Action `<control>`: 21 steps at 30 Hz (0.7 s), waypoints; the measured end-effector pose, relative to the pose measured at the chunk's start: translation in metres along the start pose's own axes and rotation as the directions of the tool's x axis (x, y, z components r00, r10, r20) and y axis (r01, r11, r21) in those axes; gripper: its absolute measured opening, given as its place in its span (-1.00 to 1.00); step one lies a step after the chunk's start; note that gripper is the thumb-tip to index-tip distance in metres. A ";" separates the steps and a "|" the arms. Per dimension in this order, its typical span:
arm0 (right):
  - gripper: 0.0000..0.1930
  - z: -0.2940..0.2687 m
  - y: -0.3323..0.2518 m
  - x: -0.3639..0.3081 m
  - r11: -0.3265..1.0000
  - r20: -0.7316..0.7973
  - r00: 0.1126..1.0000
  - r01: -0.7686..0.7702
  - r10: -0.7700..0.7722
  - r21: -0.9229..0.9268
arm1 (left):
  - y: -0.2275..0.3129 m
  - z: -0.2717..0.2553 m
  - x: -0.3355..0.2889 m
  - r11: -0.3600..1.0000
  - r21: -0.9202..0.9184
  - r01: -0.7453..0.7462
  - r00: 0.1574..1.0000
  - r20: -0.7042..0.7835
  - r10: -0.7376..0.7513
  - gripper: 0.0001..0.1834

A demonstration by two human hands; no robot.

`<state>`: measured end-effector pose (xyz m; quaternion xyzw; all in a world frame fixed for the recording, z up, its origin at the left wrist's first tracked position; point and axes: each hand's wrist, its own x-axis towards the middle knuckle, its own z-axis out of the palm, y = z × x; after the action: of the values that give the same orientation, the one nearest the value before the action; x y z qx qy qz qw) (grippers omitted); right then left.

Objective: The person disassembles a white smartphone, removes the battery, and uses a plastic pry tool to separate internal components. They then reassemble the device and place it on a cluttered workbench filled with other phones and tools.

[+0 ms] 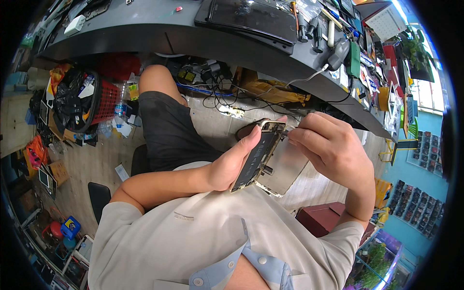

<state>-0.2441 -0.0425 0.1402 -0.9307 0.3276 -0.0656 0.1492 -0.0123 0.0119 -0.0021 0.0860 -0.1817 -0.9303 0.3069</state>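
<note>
Black and pale-rimmed, an opened handheld device (254, 162) sits right of the frame's centre. The left hand (231, 162) grips it, thumb along its left edge, other fingers behind. At its upper right corner, the right hand (331, 142) has thumb and forefinger pressed together; whatever lies between is hidden. A red basket (104, 101) at left holds black plastic bags (67, 99). The device shows a dark battery-like block, grimy edges and a greyish panel (286, 171) angled rightward.
</note>
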 end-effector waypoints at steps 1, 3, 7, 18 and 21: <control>-0.60 -0.001 0.000 0.001 1.000 0.004 1.000 -0.001 0.001 -0.003 | -0.001 -0.001 0.000 1.000 0.000 -0.002 1.000 0.003 0.002 -0.07; -0.61 -0.002 -0.002 0.002 1.000 0.016 1.000 0.007 -0.006 -0.019 | -0.002 -0.001 0.001 0.999 -0.036 -0.013 1.000 0.007 0.013 -0.11; -0.64 -0.007 -0.004 0.008 0.999 0.071 0.997 0.030 -0.027 -0.036 | -0.003 -0.003 -0.001 0.994 -0.105 -0.014 0.999 0.030 0.018 -0.19; -0.65 -0.016 -0.009 0.018 0.995 0.159 0.986 0.057 -0.043 -0.085 | 0.001 -0.004 -0.002 0.987 -0.161 0.023 1.000 -0.016 -0.026 -0.23; -0.64 -0.015 -0.010 0.015 0.995 0.144 0.989 0.046 -0.032 -0.094 | 0.001 -0.005 -0.002 0.986 -0.161 0.034 0.999 -0.033 -0.040 -0.24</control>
<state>-0.2294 -0.0483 0.1581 -0.9453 0.3007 0.0141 0.1255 -0.0085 0.0106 -0.0060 0.0813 -0.0992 -0.9456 0.2989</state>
